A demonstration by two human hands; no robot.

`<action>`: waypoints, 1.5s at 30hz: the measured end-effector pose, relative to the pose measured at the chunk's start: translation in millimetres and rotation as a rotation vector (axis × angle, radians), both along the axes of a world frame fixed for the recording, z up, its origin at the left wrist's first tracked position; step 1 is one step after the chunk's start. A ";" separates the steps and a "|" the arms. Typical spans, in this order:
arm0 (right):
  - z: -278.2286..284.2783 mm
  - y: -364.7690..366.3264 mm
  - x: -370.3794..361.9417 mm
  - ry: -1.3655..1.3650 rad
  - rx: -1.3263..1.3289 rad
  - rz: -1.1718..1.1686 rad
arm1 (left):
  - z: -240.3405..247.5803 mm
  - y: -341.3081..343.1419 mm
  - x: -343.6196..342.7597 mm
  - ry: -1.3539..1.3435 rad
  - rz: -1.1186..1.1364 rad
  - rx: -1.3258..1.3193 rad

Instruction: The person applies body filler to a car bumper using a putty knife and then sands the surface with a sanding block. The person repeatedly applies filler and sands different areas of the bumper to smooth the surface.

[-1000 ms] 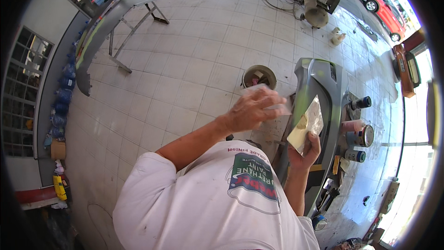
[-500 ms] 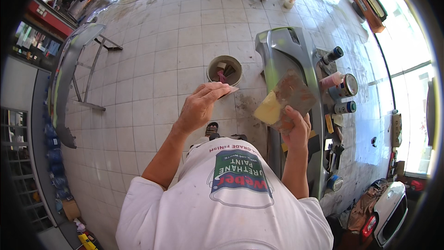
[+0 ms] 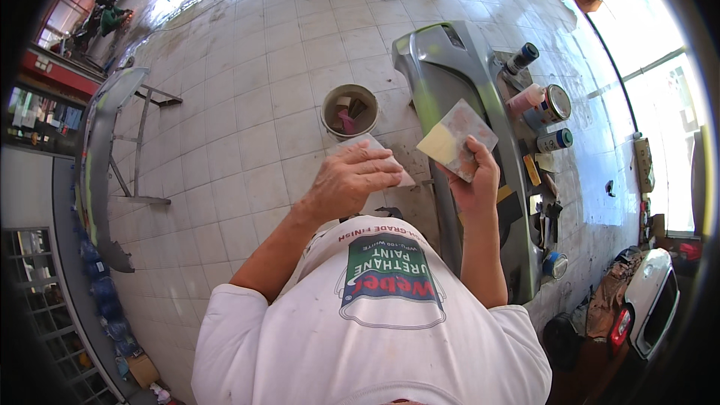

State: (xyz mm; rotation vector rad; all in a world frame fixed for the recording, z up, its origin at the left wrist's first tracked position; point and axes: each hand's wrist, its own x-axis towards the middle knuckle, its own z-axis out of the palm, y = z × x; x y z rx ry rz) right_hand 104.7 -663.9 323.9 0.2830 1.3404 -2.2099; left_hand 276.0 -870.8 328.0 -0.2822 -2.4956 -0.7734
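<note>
plate (image 3: 463, 129), square, yellow-patched, gripped by right hand (image 3: 477, 177); pale sheet (image 3: 406, 178), held in left hand (image 3: 349, 178); bucket (image 3: 330, 107) beyond left hand.

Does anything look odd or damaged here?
The car bumper looks patchy, yellow-green blotches on grey, and the tiles between it and the bucket are smudged dark. The square plate in the right hand looks blotchy too.

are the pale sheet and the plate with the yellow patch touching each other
Apart: the head view shows a strip of floor between the pale sheet and the yellow-patched plate.
</note>
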 end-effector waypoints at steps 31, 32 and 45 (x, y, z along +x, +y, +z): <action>15.7 -13.0 16.2 0.151 0.317 0.203 | 13.6 -12.5 -15.0 -0.052 -0.127 0.070; 13.0 -10.2 13.3 0.080 0.158 0.120 | 14.5 -19.2 -8.9 -0.077 -0.137 0.025; 25.6 -25.2 58.2 -0.037 0.008 0.085 | -2.5 -42.3 -31.8 0.166 0.200 0.086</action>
